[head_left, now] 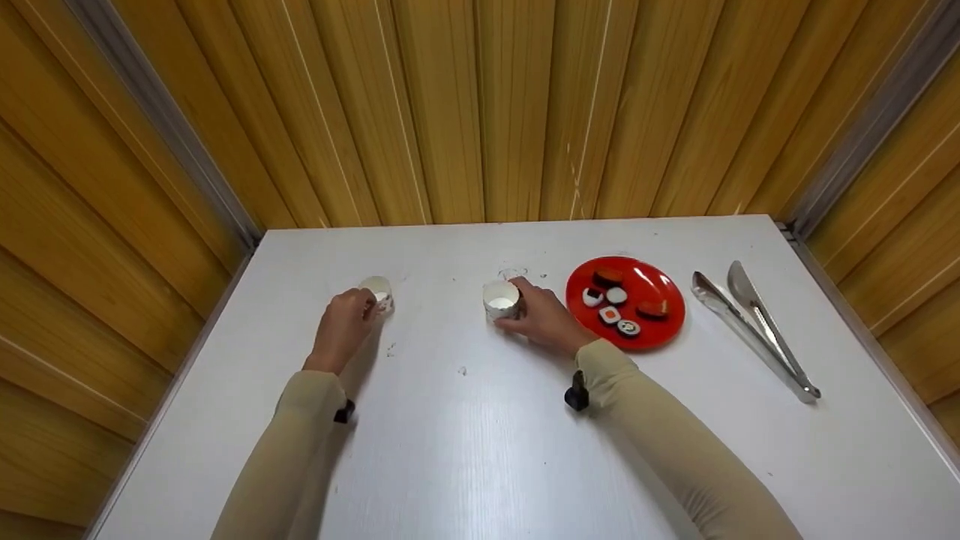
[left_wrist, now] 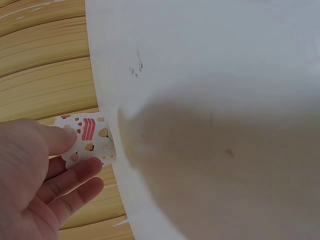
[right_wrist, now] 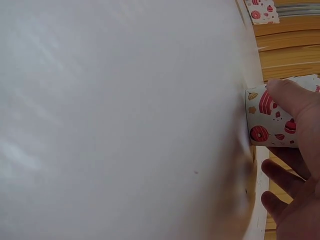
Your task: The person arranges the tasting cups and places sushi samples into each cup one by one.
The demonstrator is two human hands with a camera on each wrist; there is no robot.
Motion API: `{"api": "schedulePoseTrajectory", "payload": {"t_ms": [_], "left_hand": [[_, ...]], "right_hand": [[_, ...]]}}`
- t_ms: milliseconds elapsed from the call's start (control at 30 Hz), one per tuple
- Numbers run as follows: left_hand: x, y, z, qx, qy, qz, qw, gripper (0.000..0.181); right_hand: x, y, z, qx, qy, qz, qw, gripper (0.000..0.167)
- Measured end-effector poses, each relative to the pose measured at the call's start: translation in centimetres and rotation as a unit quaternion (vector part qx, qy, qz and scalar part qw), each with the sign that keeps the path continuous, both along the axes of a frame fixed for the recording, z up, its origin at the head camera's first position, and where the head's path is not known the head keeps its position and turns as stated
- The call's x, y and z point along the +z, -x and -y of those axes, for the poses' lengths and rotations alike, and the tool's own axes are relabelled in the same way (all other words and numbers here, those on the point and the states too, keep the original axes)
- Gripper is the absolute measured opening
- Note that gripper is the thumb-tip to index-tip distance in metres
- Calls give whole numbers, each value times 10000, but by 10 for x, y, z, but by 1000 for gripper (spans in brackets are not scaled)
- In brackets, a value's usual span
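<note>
Here, fingers [left_wrist: 80,174] hold two cups [head_left: 500,300]; a plate [head_left: 649,334] bears sushi [head_left: 610,315].

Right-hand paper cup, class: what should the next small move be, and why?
Perhaps ease the right hand off its paper cup: it stands upright, apparently on the table; release would free that hand for the tongs right of the red plate.

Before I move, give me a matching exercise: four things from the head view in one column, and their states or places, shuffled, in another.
1. left hand
2. right hand
3. plate
4. tongs

A. red, bearing sushi pieces
B. holding the nearer cup, counting from the plate
C. metallic, right of the plate
D. holding the farther cup

Pairs: 1-D, 2-B, 3-A, 4-C
</note>
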State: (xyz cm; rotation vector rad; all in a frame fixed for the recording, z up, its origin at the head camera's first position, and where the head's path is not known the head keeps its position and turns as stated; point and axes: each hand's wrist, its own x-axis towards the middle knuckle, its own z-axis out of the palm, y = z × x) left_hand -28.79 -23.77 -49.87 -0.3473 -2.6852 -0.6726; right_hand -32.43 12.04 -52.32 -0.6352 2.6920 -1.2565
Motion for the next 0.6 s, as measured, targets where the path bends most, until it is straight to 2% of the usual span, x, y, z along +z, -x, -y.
{"api": "schedulePoseTrajectory", "payload": {"t_ms": [400,600], "left_hand": [[-3,3,-2,55,45,331,9994,8],[-5,6,-3,-24,152,305,9994,4]], "right_hand": [[0,0,-3,-10,-115,-86,9999,69],[-1,0,-3,-30,-254,-166,9995,71]]}}
